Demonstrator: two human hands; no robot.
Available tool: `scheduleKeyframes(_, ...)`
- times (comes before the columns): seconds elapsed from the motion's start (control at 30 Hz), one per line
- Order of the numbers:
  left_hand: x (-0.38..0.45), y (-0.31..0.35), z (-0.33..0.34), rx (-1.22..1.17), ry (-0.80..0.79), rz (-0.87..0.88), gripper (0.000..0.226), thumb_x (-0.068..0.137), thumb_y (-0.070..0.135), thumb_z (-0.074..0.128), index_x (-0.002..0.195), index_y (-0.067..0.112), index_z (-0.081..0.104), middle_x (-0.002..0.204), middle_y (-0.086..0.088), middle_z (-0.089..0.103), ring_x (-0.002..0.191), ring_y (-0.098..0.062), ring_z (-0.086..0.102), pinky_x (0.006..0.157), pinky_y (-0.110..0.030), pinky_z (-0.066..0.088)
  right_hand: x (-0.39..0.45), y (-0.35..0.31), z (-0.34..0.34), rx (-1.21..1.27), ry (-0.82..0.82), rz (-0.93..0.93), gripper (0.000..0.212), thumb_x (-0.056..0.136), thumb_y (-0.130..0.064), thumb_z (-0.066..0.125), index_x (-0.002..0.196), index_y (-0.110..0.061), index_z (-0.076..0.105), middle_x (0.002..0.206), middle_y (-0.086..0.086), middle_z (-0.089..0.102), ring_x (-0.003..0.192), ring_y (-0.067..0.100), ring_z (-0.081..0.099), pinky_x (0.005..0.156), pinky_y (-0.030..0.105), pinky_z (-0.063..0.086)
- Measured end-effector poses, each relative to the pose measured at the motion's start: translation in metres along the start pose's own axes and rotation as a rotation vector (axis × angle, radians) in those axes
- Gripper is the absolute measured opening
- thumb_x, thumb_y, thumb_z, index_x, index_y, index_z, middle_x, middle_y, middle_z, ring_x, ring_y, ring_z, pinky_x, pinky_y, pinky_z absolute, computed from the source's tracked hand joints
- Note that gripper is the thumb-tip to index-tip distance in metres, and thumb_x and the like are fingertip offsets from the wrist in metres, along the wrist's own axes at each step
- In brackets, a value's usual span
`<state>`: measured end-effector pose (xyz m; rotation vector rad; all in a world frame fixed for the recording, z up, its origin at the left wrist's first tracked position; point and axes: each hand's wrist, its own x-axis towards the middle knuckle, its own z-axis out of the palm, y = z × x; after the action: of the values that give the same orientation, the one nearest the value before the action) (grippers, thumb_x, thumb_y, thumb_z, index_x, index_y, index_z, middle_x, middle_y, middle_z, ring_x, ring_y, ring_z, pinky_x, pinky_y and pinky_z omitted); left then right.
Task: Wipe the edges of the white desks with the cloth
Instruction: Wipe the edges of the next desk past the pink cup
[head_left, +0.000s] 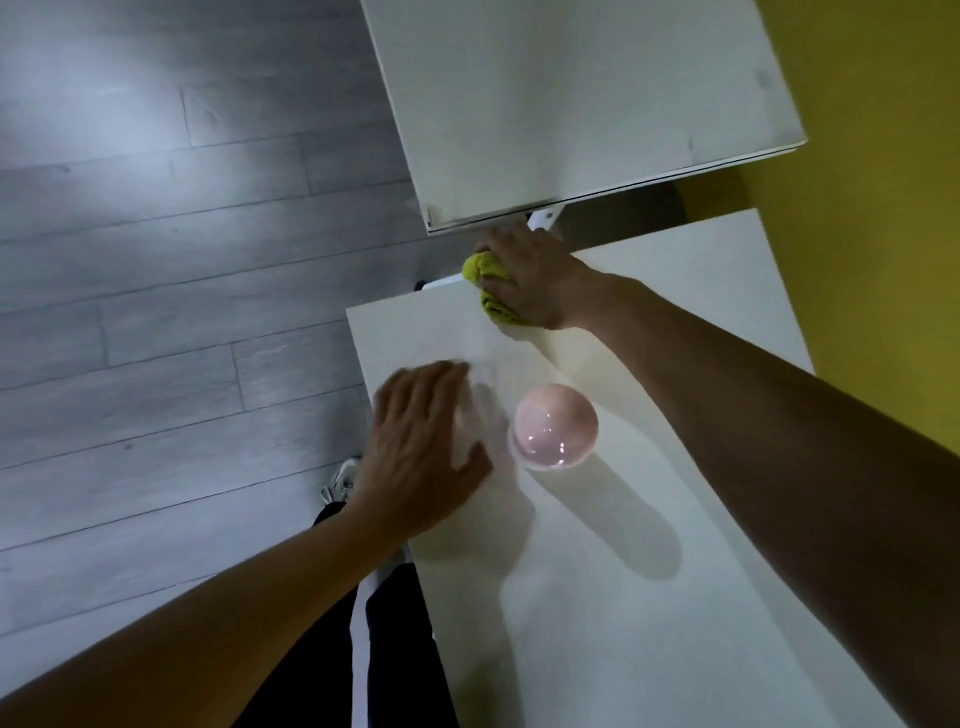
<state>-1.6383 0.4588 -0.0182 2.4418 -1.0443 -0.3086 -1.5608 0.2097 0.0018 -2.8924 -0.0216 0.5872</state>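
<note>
Right hand (535, 280) clutching crumpled yellow-green cloth (485, 270) on near white desk's (649, 597) far edge; left hand (421, 447) flat, fingers relaxed; far white desk (571, 104) beyond grip probably pending.

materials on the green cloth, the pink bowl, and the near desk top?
Cloth: soft fabric, likely microfibre or terry; it bunches in folds under the right hand.
Pink bowl: glossy, probably glazed ceramic, possibly plastic; sharp light glints on the inside.
Near desk: smooth matte white panel, probably laminate or painted board; soft shadows, no mirror reflections. The left hand rests flat on it.
</note>
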Motion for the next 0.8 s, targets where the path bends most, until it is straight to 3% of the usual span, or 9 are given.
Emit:
scheduleKeyframes(0.07,0.010,0.014,0.002,-0.220,-0.157,0.070,0.104,0.074,0.060,0.068,0.160,0.015,0.030,0.155,-0.008,0.046,0.143,-0.027,0.036,0.127,-0.043,0.020,0.000,0.001,0.002,0.006,0.008,-0.028,0.047,0.105,-0.034,0.044,0.144,-0.008,0.039,0.144,0.018,0.041,0.128,0.036,0.042,0.102,0.040,0.030)
scheduleKeyframes(0.13,0.017,0.032,0.007,-0.311,-0.292,0.058,0.118,0.067,0.069,0.076,0.161,0.025,0.022,0.158,-0.003,0.043,0.148,-0.026,0.032,0.129,-0.047,0.016,0.001,0.003,0.003,0.066,0.014,-0.002,0.047,0.103,-0.039,0.046,0.141,-0.011,0.042,0.139,0.018,0.044,0.121,0.039,0.046,0.099,0.041,0.033)
scheduleKeyframes(0.23,0.021,0.047,0.026,-0.291,-0.208,0.141,0.104,0.063,0.061,0.090,0.149,0.027,0.042,0.145,-0.003,0.059,0.140,-0.032,0.047,0.122,-0.062,0.029,0.001,0.005,0.006,0.142,0.006,0.036,0.048,0.101,-0.042,0.048,0.138,-0.012,0.044,0.136,0.019,0.045,0.118,0.041,0.048,0.097,0.043,0.036)
scheduleKeyframes(0.33,0.024,0.050,0.035,-0.286,-0.139,0.129,0.084,0.061,0.049,0.097,0.131,0.021,0.060,0.131,-0.004,0.068,0.129,-0.033,0.057,0.117,-0.059,0.038,0.000,0.008,0.006,0.170,0.024,0.017,0.047,0.101,-0.042,0.048,0.137,-0.012,0.044,0.133,0.018,0.046,0.117,0.040,0.048,0.098,0.044,0.036)
scheduleKeyframes(0.47,0.017,0.038,0.037,-0.282,-0.155,0.085,0.093,0.063,0.061,0.087,0.141,0.023,0.055,0.142,-0.002,0.061,0.139,-0.030,0.044,0.116,-0.050,0.037,0.002,0.009,0.011,0.169,0.034,-0.001,0.046,0.100,-0.043,0.049,0.135,-0.012,0.046,0.130,0.018,0.048,0.115,0.041,0.049,0.100,0.048,0.039)
scheduleKeyframes(0.63,0.020,0.021,0.034,-0.181,-0.174,0.223,0.096,0.066,0.059,0.089,0.144,0.015,0.055,0.153,-0.004,0.052,0.145,-0.027,0.042,0.122,-0.043,0.033,0.002,0.012,0.015,0.183,0.041,-0.011,0.051,0.093,-0.053,0.042,0.130,-0.019,0.049,0.126,0.013,0.052,0.113,0.038,0.051,0.098,0.050,0.041)
scheduleKeyframes(0.8,0.031,-0.009,0.024,0.010,-0.119,0.393,0.071,0.093,0.049,0.070,0.148,0.007,0.054,0.159,-0.014,0.047,0.149,-0.033,0.040,0.123,-0.051,0.032,0.002,0.014,0.019,0.121,0.104,-0.044,0.054,0.092,-0.053,0.036,0.130,-0.017,0.049,0.125,0.014,0.052,0.110,0.038,0.052,0.094,0.049,0.042)
